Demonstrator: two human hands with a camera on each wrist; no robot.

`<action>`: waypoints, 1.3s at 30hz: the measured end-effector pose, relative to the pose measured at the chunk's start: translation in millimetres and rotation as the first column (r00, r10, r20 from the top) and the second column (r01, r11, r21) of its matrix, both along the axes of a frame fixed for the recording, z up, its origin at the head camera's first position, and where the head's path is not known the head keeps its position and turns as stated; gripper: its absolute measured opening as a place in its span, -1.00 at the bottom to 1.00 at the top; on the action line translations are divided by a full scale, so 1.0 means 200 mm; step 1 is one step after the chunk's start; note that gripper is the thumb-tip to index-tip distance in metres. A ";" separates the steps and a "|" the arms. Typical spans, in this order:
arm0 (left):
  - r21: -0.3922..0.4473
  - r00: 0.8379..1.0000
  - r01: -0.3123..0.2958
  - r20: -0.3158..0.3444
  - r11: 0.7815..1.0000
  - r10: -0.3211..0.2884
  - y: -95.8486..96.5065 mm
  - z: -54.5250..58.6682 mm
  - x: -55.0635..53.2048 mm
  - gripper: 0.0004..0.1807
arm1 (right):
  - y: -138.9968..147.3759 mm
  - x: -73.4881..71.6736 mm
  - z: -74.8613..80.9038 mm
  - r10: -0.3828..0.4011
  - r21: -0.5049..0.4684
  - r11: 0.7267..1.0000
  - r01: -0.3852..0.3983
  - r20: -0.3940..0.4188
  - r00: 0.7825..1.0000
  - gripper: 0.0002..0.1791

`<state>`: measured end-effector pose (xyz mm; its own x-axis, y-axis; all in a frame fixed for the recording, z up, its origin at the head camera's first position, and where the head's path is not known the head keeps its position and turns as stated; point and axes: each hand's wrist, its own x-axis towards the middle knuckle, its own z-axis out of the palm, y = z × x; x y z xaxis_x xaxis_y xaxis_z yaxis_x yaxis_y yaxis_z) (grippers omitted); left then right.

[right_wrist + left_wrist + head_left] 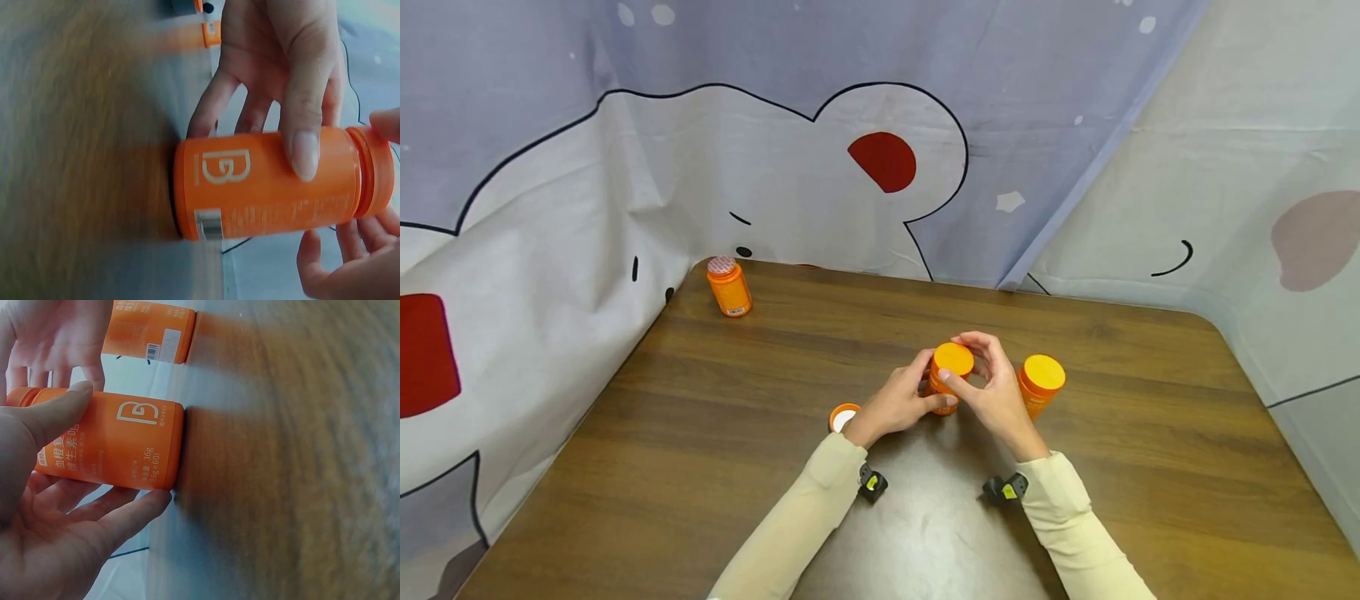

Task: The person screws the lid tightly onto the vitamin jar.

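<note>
An orange plastic bottle with white print stands upright on the table between my two hands. My left hand grips the bottle's body, its thumb lying across the front and its fingers behind. Around the orange cap at the top, my right hand curls its thumb and fingers; in the right wrist view the thumb touches the cap's edge. The cap sits on the bottle's neck. Just right of the right hand stands a second capped orange bottle.
A third orange bottle, uncapped with a patterned seal on top, stands at the table's far left corner. Beside my left wrist lies a loose orange cap, white inside facing up. A printed cloth hangs behind the wooden table.
</note>
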<state>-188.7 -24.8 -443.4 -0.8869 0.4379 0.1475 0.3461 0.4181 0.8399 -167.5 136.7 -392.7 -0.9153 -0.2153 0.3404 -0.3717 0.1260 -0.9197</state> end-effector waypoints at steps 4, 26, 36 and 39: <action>-0.001 1.000 -0.002 0.006 1.000 0.002 0.00 -0.01 0.01 -0.31 | -0.02 0.01 -0.01 -0.065 0.026 0.998 0.064 0.036 0.997 -0.40; 0.030 1.000 0.007 0.019 1.000 -0.007 -0.01 -0.02 0.02 -0.32 | 0.04 -0.05 -0.11 0.098 -0.002 0.995 -0.098 -0.018 0.995 -0.35; 0.038 1.000 0.011 0.007 0.999 -0.011 0.00 -0.01 0.02 -0.34 | 0.01 0.00 0.00 0.017 0.024 1.000 -0.017 0.014 1.000 -0.40; 0.037 1.000 0.011 0.005 0.999 -0.011 0.01 0.00 0.01 -0.34 | 0.01 0.00 0.01 -0.015 0.036 0.999 0.015 0.016 1.000 -0.40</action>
<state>-186.5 -23.5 -444.1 -0.8828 0.4419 0.1595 0.3463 0.3828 0.8565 -166.7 138.1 -390.7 -0.9237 -0.2136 0.3179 -0.3548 0.1648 -0.9203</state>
